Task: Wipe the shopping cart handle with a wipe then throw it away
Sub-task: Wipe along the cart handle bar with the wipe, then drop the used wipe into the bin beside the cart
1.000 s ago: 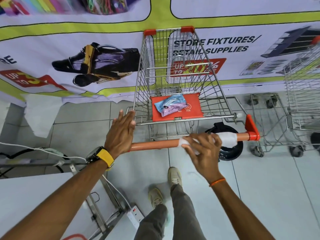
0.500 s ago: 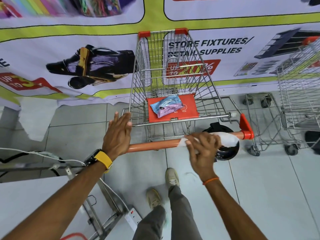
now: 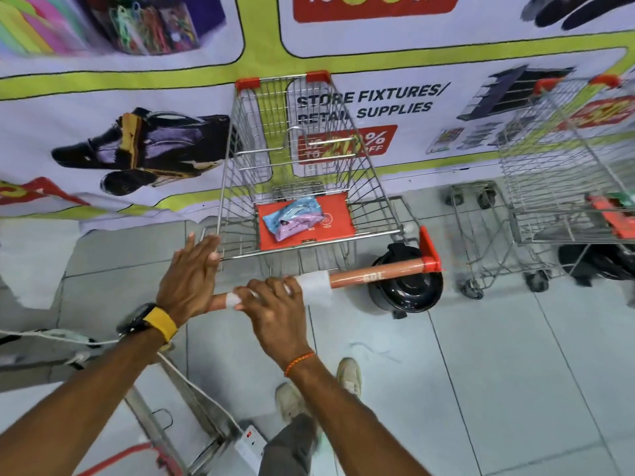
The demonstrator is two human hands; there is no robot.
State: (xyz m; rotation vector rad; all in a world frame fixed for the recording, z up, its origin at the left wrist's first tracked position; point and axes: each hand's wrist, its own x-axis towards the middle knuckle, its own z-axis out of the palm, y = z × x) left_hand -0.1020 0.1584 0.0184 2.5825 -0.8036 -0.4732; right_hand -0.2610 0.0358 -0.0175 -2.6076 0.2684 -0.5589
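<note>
Wiping the handle [image 3: 374, 274]: right hand [image 3: 275, 312] curled over the bar, clamped on the wipe [image 3: 314, 286], which wraps the bar left of its middle, white cloth showing past the knuckles and between the fingers. Left hand [image 3: 187, 280] open and flat, fingers together, pressed on the left end of the handle and the cart [image 3: 302, 166] frame, steadying, gripping nothing. Hands close, nearly touching. Judging by position, mid-wipe: the short stretch between the hands not covered yet, and the part under the left palm. Next move likely calls for sliding the wipe leftward with firm pressure, lifting the left hand clear, then carrying the wipe to the black bin [image 3: 407, 286] on the floor just beyond the handle's right end. Pack [image 3: 292, 218] lies on the red seat flap.
</note>
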